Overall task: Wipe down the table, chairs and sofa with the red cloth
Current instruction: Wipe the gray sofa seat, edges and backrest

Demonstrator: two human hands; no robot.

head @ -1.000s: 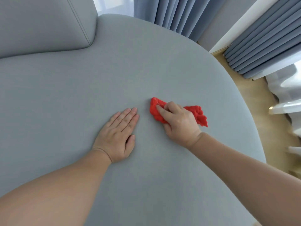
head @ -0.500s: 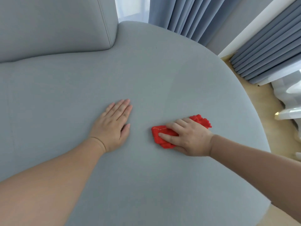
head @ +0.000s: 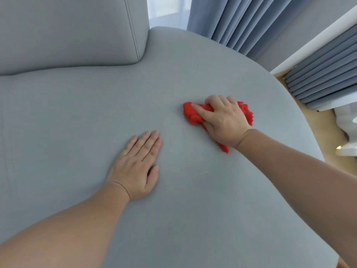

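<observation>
A person's right hand (head: 224, 120) is sweeping the red cloth (head: 193, 115) across the seat of a grey sofa (head: 77, 113). Its grip is closing round the bunched fabric, with the forefinger lying along the top. Half a second ago the cloth was sitting farther from the back cushion (head: 67, 29), drawn in toward the person. Now it is riding back out, closer to that cushion's level and well off to its right, toward the seat's rounded end. The left hand (head: 137, 163) is staying put below the back cushion, lying flat with fingers straight and together, holding nothing and seemingly bracing the body. The cloth is pressing on the upholstery, apart from the left hand and farther to the cushion's right. The stroke reversing suggests a back-and-forth scrub is working over this end of the seat, so the sofa step appears to be under way rather than finishing. The back cushion and the stretch of seat just beneath it are probably still waiting. Neither table nor chairs are showing, so their state cannot be told.
</observation>
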